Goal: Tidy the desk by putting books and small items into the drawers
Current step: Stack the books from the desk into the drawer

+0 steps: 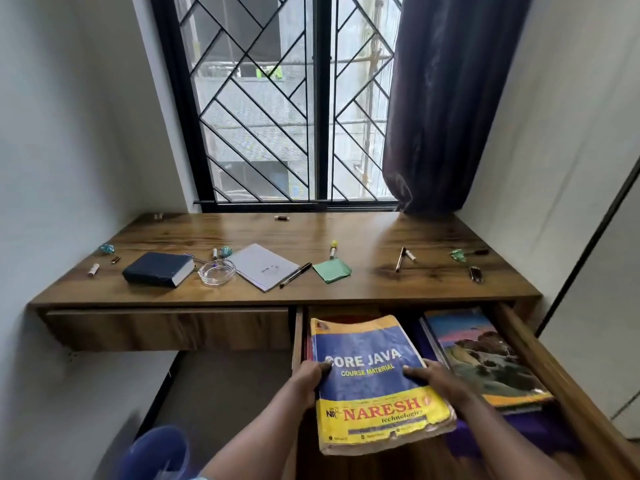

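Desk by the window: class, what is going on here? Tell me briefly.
A person grips the Java book with the left hand and right hand, holding it over the open right drawer, where another book already lies. The left drawer is shut. On the desk, a blue book, a notepad, an ashtray, pens and other small items are not yet put away.

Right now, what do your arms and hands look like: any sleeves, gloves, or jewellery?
The left hand and right hand are bare: no gloves, rings or watch visible. Both forearms are uncovered down to the frame's bottom edge, where a sliver of pale blue cloth may be a sleeve.
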`<control>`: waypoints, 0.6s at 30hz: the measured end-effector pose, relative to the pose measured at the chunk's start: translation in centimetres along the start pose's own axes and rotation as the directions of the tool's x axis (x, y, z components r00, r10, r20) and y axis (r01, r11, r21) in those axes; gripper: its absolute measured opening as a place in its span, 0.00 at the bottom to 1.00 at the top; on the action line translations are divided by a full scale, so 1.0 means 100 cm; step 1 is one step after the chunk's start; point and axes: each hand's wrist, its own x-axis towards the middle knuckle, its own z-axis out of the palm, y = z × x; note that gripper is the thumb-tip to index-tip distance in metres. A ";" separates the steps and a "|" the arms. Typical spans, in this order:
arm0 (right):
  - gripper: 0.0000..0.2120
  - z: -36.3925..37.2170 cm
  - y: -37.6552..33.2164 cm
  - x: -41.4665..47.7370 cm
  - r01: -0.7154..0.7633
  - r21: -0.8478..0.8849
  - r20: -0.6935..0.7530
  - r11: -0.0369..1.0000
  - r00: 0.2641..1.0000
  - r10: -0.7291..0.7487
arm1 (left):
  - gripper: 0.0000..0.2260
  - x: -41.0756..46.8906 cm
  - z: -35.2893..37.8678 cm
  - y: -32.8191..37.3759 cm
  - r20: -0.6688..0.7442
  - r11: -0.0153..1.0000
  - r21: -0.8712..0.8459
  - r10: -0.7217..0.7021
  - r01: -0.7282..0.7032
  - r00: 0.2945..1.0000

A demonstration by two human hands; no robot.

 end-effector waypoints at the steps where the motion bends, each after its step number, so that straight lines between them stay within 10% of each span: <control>1: 0.13 -0.003 0.004 0.007 -0.022 0.005 -0.008 1.000 1.000 0.022 | 0.10 0.007 0.003 0.000 0.005 1.000 0.014 -0.009 0.008 1.000; 12: 0.10 -0.004 0.020 0.082 -0.032 0.030 -0.139 0.999 0.990 0.035 | 0.17 0.089 0.021 0.012 -0.136 0.942 0.335 0.065 -0.016 0.989; 18: 0.16 0.006 0.032 0.135 -0.012 -0.098 -0.160 0.995 0.987 -0.004 | 0.37 0.107 0.012 0.004 -0.223 0.755 0.656 0.208 -0.011 0.952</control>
